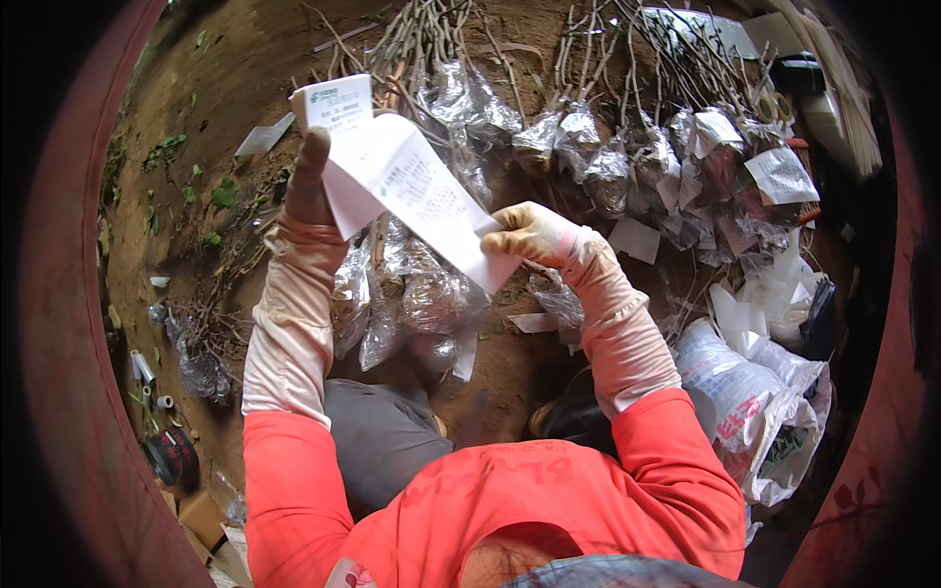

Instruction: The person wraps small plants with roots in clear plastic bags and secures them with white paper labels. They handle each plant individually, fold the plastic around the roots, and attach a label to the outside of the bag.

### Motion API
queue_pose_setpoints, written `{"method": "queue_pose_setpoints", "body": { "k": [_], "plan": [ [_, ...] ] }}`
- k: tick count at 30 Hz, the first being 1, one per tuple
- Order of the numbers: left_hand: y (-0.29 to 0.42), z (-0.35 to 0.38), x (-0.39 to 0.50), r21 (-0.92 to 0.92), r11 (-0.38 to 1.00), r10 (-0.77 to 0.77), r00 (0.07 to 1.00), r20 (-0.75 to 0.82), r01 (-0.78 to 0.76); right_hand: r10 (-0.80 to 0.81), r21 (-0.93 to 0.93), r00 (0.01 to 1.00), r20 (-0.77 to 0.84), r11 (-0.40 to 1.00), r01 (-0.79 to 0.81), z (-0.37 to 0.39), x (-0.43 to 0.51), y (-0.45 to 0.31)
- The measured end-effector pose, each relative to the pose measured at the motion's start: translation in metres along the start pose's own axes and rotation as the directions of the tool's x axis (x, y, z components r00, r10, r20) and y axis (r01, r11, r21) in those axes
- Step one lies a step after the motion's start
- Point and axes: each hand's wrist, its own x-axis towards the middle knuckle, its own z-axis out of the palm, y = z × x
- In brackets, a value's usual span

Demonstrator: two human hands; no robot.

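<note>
My left hand (312, 175), gloved, holds up a folded stack of printed paper labels (340, 103). From the stack a long white paper strip (423, 176) slants down to the right, bearing print. Its lower end is pinched between the thumb and fingers of my right hand (533, 231), in a stained white glove. Below the strip lie several bare-stemmed plants with root balls wrapped in clear plastic film (430, 298). The strip and my hands hide part of them.
More bare-branched plants with wrapped roots (577, 136) lie in a row beyond, some under white paper slips (781, 176). A printed plastic sack (735, 397) stands at right beside crumpled white paper (772, 294). Small white rolls (143, 366) and a dark round container (170, 456) sit at left.
</note>
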Motion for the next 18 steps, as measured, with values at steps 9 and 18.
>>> {"method": "queue_pose_setpoints", "body": {
  "k": [9, 18],
  "plan": [
    [-0.029, 0.005, 0.002, -0.300, 0.897, -0.261, 0.937, 0.233, 0.324, -0.546, 0.215, 0.794, -0.266, 0.769, 0.602, 0.007, 0.017, -0.041],
    [-0.045, 0.005, 0.031, -0.013, 0.863, -0.501, 0.858, 0.111, 0.506, -0.781, 0.231, 0.280, -0.558, 0.178, 0.956, -0.053, -0.039, -0.015]
  ]
}}
